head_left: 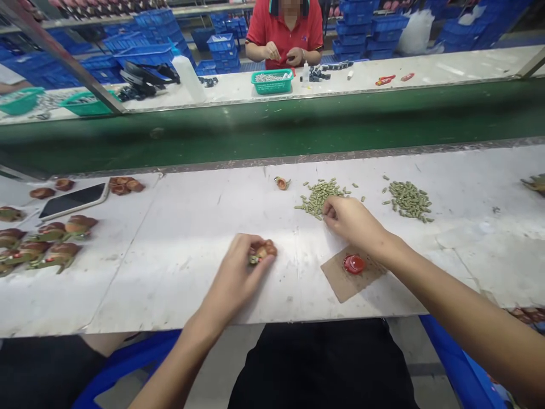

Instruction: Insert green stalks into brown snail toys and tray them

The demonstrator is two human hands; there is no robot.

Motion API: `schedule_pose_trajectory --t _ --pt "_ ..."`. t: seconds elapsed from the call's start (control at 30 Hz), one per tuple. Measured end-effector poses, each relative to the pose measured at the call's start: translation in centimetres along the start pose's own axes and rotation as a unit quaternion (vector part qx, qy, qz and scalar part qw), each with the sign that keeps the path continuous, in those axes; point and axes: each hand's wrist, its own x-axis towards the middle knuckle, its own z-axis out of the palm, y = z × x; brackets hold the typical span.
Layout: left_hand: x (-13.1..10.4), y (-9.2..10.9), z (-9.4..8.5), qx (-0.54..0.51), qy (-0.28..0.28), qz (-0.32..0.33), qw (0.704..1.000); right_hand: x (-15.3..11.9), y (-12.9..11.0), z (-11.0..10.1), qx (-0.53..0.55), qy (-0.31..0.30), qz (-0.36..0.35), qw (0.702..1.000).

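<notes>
Forearm [460, 298] lower right, right hand [347, 217] is curled at cylindrical pellets [318, 196], hold unclear; a lumpy figure [266, 250] is gripped by left hand [237, 266].

Red on brown, olive green beyond

The cardboard [336, 281] is showing plain light brown, while the blob [354, 263] on it is gleaming red. Beyond the cardboard, two piles of pellets [321, 196] are showing dull olive green. Left of it, the toy [266, 249] is mixing reddish brown with green. Far left, the phone [74, 200] is showing black inside a pale rim. Around the cardboard, the table [204, 210] is looking white with grey smudges.
</notes>
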Motion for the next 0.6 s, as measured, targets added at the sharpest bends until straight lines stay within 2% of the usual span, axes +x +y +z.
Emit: schedule_pose_trajectory --t 0.13,0.3,0.47,0.6 --pt "0.8 2.4 2.2 -0.034 -0.065 0.022 0.997 -0.4 0.6 -0.1 0.012 0.007 0.014 1.0" --pt "1.0 3.8 3.0 -0.084 -0.095 0.02 0.992 -0.8 1.1 -0.1 0.014 0.018 0.016 1.0" --pt "0.4 5.5 4.4 -0.165 -0.097 0.004 0.981 0.1 1.1 0.4 0.016 0.037 0.008 0.999" --pt "0.7 7.0 5.2 -0.284 -0.073 -0.055 0.954 -0.1 0.7 -0.4 0.05 0.033 0.015 0.998"
